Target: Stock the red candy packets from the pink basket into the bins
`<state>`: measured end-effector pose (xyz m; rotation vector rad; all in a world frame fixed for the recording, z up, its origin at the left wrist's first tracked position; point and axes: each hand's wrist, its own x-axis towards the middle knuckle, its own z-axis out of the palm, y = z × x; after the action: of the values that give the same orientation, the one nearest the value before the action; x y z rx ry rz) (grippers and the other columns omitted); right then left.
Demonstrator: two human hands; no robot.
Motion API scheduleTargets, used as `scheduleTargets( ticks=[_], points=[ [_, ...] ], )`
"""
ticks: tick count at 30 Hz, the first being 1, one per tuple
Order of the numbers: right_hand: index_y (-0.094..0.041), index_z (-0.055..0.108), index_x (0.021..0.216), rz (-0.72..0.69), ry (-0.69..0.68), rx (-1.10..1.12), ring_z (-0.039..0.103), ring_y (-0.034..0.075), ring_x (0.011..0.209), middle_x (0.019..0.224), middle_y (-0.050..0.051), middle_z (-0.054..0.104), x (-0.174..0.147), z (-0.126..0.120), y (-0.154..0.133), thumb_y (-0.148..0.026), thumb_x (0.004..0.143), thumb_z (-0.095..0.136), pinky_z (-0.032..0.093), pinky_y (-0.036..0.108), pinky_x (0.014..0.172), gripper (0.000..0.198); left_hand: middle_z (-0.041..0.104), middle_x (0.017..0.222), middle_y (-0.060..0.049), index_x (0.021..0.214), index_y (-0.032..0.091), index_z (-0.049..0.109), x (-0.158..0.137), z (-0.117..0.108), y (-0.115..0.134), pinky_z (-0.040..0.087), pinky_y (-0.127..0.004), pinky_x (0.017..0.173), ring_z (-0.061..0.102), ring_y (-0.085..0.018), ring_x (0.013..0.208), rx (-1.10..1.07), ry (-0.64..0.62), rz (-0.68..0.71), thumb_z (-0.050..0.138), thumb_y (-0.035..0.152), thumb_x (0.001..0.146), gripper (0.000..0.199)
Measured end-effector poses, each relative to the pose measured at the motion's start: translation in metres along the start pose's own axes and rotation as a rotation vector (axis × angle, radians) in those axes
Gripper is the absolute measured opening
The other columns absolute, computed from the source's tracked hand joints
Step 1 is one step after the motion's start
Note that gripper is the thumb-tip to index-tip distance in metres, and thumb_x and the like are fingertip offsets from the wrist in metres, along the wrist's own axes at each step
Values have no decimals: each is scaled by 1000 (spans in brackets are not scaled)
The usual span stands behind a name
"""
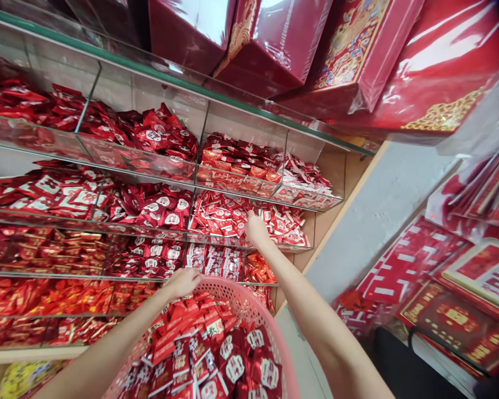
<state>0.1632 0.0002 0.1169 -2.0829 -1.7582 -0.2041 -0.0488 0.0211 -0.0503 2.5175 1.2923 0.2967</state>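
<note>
Gripping the far rim of the pink basket [290,354], your left hand [186,282] has its fingers curled over the edge, just above the dark-red packets [235,366] heaped inside. Beyond the basket, your right hand [256,228] reaches into the shelf unit [335,160], its fingers right beside the red-and-white packets [222,216]; whether they pinch one cannot be told.

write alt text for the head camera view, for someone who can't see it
A person's left hand is on the rim of a pink basket full of red packets, while their right hand reaches among red-and-white packets on glass-fronted shelves. More packets fill the other compartments, and large red boxes sit above.
</note>
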Motion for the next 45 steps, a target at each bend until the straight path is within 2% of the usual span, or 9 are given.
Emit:
scheduleTargets(
  ticks=[8,14,20,24,29,32,35,38,45],
  points=[
    [-9,45,112,29,22,-29,60,26,86,95,19,61,10,7,0,0,79,37,40,31,66,35,66,92,-6,78,20,62,3,2,-1,41,-31,75,61,-23,85,9,17,-14,26,42,86,43],
    [-12,47,114,17,77,35,58,22,88,95,14,62,8,6,7,-4,81,33,38,29,70,36,65,93,-5,80,21,62,1,2,1,41,-30,74,61,-22,84,-4,20,-27,25,43,87,44],
    [-13,47,115,-123,245,318,55,19,85,83,6,63,-13,-5,14,-13,81,39,37,29,77,35,65,92,-7,75,19,61,-2,-1,5,42,-30,71,61,-22,79,-15,9,-33,26,42,86,44],
    [-18,47,115,-152,328,626,52,14,65,81,2,60,-55,-6,15,-21,81,44,39,28,68,34,65,95,-5,79,21,61,-3,0,5,42,-31,71,61,-22,81,-12,19,-15,26,41,86,41],
    [-17,49,110,-2,189,1176,48,11,60,71,-1,59,-116,14,12,-28,76,56,39,25,59,37,64,98,-5,84,21,62,-5,5,5,42,-31,71,62,-23,82,12,24,-13,25,41,87,41],
    [-17,49,110,157,109,1353,50,11,62,72,-2,59,-144,28,8,-30,73,62,40,25,63,42,64,99,-6,87,22,61,-7,5,5,42,-32,72,61,-24,87,27,26,-15,24,40,87,41],
    [-17,50,110,245,58,1417,52,11,68,74,-2,60,-164,38,5,-31,72,63,41,27,70,42,63,102,-6,88,22,60,-10,4,4,42,-32,75,60,-24,91,33,24,-9,23,41,88,41],
    [-17,49,111,226,8,1424,53,11,69,74,-2,60,-176,46,0,-30,73,62,41,27,71,42,63,100,-7,88,21,60,-13,4,4,42,-31,75,60,-23,89,37,24,-25,22,44,88,44],
    [-19,47,111,183,-340,1481,48,9,59,68,-5,55,-192,62,-15,-29,69,66,40,23,57,48,64,96,-8,85,19,59,-18,6,7,42,-32,72,60,-23,85,50,23,-48,21,43,88,45]
  ],
)
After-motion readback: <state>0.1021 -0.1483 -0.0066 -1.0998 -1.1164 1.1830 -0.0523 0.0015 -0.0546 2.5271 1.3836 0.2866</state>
